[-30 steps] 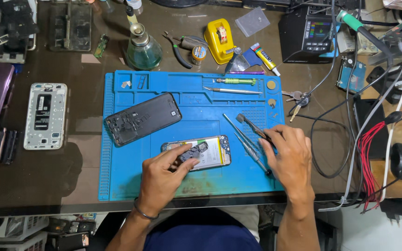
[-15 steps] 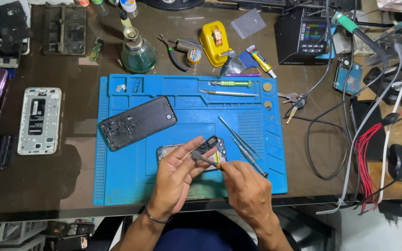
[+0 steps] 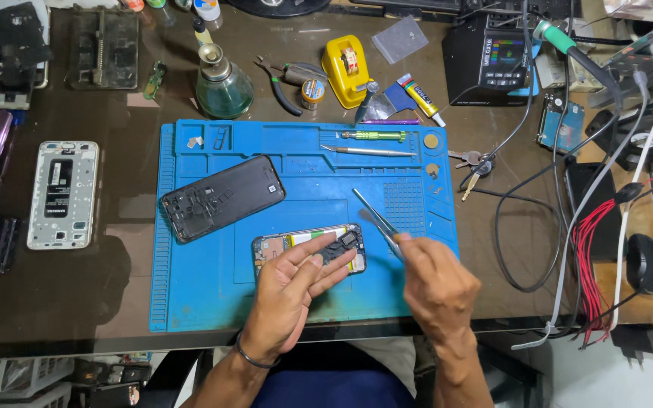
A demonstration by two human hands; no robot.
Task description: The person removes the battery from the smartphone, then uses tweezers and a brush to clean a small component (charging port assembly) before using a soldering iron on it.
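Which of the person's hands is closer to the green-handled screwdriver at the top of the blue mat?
Right. The right hand sits almost straight below the green-handled screwdriver, holding tweezers that point up toward it. The left hand lies farther left, on the opened phone.

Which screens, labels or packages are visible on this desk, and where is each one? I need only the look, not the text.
Station screen: back right, small rectangle, many-coloured, on a black box.
Glue tube: behind the blue mat, slim, yellow and blue label.
Tape dispenser: back centre, yellow, rounded.
White label: tiny square on the black phone cover.
Open phone: under the left hand; no lit screen.
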